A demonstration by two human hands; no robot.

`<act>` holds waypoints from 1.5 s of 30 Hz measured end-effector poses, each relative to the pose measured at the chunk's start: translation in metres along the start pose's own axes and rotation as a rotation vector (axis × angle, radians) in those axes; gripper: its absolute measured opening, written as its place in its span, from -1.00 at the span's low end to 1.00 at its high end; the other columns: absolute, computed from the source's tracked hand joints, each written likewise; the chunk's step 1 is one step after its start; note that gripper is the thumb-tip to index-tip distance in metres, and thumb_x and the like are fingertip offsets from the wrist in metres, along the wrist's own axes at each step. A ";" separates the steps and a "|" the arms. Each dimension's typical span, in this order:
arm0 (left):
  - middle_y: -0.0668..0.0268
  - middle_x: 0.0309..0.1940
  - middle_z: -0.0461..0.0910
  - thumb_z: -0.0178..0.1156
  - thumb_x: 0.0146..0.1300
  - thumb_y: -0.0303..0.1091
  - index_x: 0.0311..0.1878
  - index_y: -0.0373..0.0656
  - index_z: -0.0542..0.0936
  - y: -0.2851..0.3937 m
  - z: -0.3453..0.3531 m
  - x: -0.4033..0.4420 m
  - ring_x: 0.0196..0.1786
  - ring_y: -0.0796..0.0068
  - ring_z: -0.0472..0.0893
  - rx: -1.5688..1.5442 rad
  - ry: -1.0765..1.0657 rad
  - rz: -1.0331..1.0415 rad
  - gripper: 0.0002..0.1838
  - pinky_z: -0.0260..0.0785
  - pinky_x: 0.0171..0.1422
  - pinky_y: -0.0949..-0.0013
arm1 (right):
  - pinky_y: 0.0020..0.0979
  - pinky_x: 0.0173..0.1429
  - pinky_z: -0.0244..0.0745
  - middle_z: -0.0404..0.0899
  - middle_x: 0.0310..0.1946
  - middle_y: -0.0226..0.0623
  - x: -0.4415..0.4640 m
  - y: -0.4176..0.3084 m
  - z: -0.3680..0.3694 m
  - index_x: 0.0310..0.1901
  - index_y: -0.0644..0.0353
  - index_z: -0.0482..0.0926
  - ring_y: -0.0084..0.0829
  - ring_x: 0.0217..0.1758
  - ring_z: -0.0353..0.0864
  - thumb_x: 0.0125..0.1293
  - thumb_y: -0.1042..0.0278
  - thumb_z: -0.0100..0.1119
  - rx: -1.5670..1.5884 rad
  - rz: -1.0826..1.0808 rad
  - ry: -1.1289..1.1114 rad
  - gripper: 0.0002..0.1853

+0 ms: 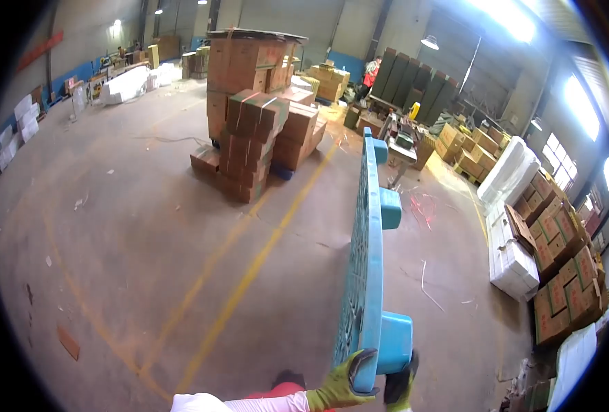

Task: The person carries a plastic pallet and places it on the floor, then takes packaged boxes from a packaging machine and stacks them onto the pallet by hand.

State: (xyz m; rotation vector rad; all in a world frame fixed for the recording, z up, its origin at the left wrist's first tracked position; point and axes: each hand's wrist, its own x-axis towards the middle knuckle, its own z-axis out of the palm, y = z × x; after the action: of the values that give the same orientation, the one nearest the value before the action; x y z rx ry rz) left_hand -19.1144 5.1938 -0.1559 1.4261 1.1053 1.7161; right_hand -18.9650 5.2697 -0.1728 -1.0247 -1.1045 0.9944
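A blue plastic pallet (366, 261) stands on edge in front of me, its narrow side facing me and its block feet pointing right. My left hand (342, 383), in a yellow-green glove with dark fingertips, is closed around the pallet's near edge at the bottom of the view. My right hand (400, 384), gloved the same way, is against the nearest foot of the pallet, its fingers partly hidden and seeming to grip there. A white sleeve (270, 404) leads to my left hand.
Stacked cartons (249, 137) stand ahead, left of the pallet. Yellow lines (249, 275) cross the concrete floor. More cartons (565, 275) and white wrapped blocks (514, 254) line the right side. A work table (400, 147) stands beyond, with a person in red (369, 75) farther back.
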 end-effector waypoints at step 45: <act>0.41 -0.43 0.60 0.33 0.21 -0.24 -0.27 -0.04 0.60 -0.535 -0.372 0.273 -0.43 0.50 0.58 -0.734 0.608 -1.072 -0.86 0.38 -0.39 0.44 | -0.31 -0.12 0.56 0.62 -0.27 -0.31 0.116 0.139 0.238 -0.12 0.09 0.52 -0.33 -0.25 0.62 0.19 0.13 0.08 0.343 0.488 0.629 -0.71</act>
State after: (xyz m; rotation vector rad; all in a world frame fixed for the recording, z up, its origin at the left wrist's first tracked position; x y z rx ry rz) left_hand -19.5554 5.5932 -0.5370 -0.1999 1.0383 1.4384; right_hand -19.1942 5.4454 -0.2493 -1.2271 -0.1574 1.0840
